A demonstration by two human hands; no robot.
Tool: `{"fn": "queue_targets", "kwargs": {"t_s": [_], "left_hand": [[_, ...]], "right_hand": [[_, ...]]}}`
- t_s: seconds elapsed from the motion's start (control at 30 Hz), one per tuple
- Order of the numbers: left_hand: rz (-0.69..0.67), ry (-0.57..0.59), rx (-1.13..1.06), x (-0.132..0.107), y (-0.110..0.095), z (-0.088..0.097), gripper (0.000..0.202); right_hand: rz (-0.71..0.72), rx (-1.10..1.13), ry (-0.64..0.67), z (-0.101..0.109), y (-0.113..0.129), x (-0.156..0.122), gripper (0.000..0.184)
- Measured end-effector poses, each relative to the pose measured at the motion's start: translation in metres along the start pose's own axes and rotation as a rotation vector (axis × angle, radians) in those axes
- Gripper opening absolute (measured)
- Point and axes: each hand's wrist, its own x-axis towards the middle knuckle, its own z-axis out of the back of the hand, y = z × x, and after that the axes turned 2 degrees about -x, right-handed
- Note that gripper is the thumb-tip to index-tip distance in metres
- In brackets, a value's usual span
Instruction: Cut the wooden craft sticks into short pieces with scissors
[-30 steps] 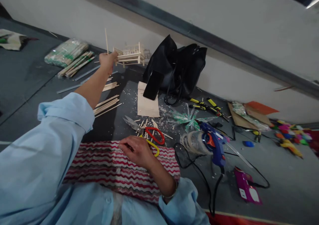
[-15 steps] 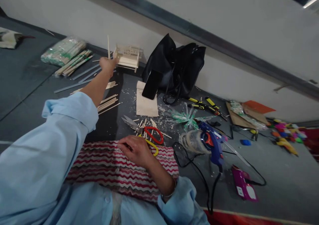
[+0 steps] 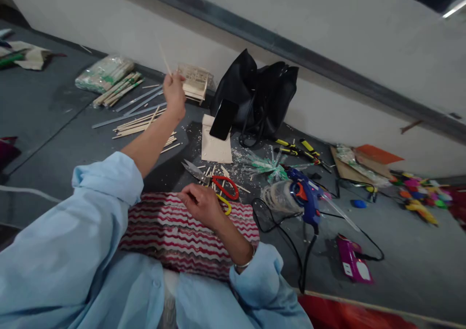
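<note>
My left hand (image 3: 174, 96) is raised at the back of the table, closed on a thin wooden stick (image 3: 165, 59) that points up and looks blurred. Just to its right stands a small bench-like model (image 3: 195, 90) made of pale sticks. My right hand (image 3: 204, 205) rests loosely curled on a red-and-white striped cloth (image 3: 163, 237), with nothing visible in its fingers. Beside it lie scissors (image 3: 225, 188) with one red and one yellow handle, over short cut stick pieces (image 3: 211, 171).
Loose wooden sticks (image 3: 136, 125) and grey strips (image 3: 109, 123) lie at left, near bagged sticks (image 3: 105, 72). A black bag (image 3: 233, 84) stands behind a phone (image 3: 224, 119). To the right are a blue glue gun (image 3: 309, 198) with its cord, pliers (image 3: 291, 149) and a purple box (image 3: 351, 261).
My left hand has lifted slightly, and the stick in it now leans left and is blurred. The view has shifted a little. My right hand stays on the cloth.
</note>
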Motion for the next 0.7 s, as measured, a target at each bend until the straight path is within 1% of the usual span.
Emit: {"fn": "queue_targets", "kwargs": {"t_s": [0.03, 0.07, 0.13, 0.2, 0.27, 0.33, 0.43, 0.5, 0.6, 0.7], "left_hand": [[0.001, -0.012, -0.063, -0.018, -0.004, -0.003, 0.029], [0.002, 0.046, -0.108, -0.037, -0.007, -0.004, 0.029], [0.01, 0.215, -0.148, -0.073, -0.013, -0.002, 0.03], [0.012, 0.351, -0.116, -0.102, -0.016, 0.009, 0.031], [0.023, 0.451, -0.079, -0.122, -0.014, 0.027, 0.027], [0.01, 0.488, -0.079, -0.135, -0.006, 0.049, 0.022], [-0.011, 0.524, -0.047, -0.148, 0.011, 0.081, 0.02], [0.015, 0.547, 0.006, -0.155, 0.023, 0.098, 0.018], [0.023, 0.593, 0.06, -0.164, 0.035, 0.11, 0.014], [-0.043, 0.579, -0.019, -0.167, 0.038, 0.11, 0.021]], "right_hand": [[-0.002, -0.002, -0.01, 0.0, 0.0, 0.001, 0.028], [-0.003, 0.001, -0.019, 0.001, 0.0, 0.002, 0.028], [-0.003, 0.022, -0.049, 0.001, -0.001, 0.003, 0.029], [-0.002, 0.048, -0.106, 0.002, -0.002, 0.005, 0.03], [-0.011, 0.073, -0.159, 0.003, -0.003, 0.007, 0.03], [-0.019, 0.091, -0.194, 0.004, -0.003, 0.008, 0.03], [-0.032, 0.1, -0.226, 0.005, -0.001, 0.008, 0.028], [-0.039, 0.1, -0.235, 0.006, -0.001, 0.009, 0.027], [-0.04, 0.097, -0.248, 0.007, -0.001, 0.009, 0.027], [-0.041, 0.083, -0.267, 0.009, -0.002, 0.01, 0.029]]}}
